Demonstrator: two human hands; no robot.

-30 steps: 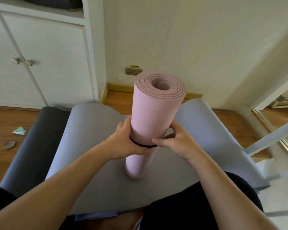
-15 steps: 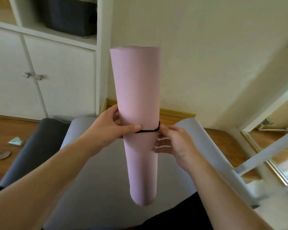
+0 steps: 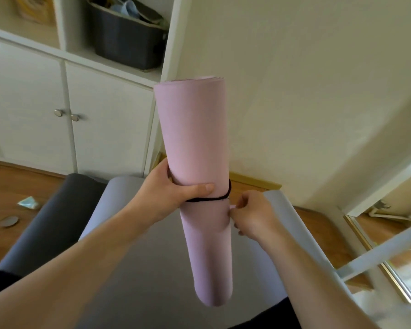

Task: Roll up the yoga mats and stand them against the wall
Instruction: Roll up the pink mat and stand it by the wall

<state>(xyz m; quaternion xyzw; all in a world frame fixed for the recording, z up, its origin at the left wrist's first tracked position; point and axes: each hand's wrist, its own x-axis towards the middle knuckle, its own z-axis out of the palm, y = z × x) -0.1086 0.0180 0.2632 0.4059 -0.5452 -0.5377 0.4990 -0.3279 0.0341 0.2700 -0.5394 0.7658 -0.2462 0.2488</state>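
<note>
A rolled pink yoga mat (image 3: 195, 143) is held upright in the air in front of me, its lower end above the floor. My left hand (image 3: 171, 191) wraps around its middle, thumb across the front. A black elastic band (image 3: 211, 199) circles the roll just under that thumb. My right hand (image 3: 252, 214) pinches the mat's loose edge at the roll's right side, just below the band. Beneath lie a flat light grey mat (image 3: 152, 269) and a dark grey mat (image 3: 50, 224) to its left.
A white cabinet (image 3: 105, 119) with two knobs stands at the left, a dark bin (image 3: 126, 36) on its shelf. The cream wall (image 3: 294, 91) with a wooden skirting is straight ahead. A mirror (image 3: 401, 245) leans at the right. Small litter lies on the wooden floor (image 3: 14, 186) at left.
The pink roll has been lifted off the grey mat and raised upright. The band now sits just below my left thumb, and my right hand has shifted to the roll's right edge.
</note>
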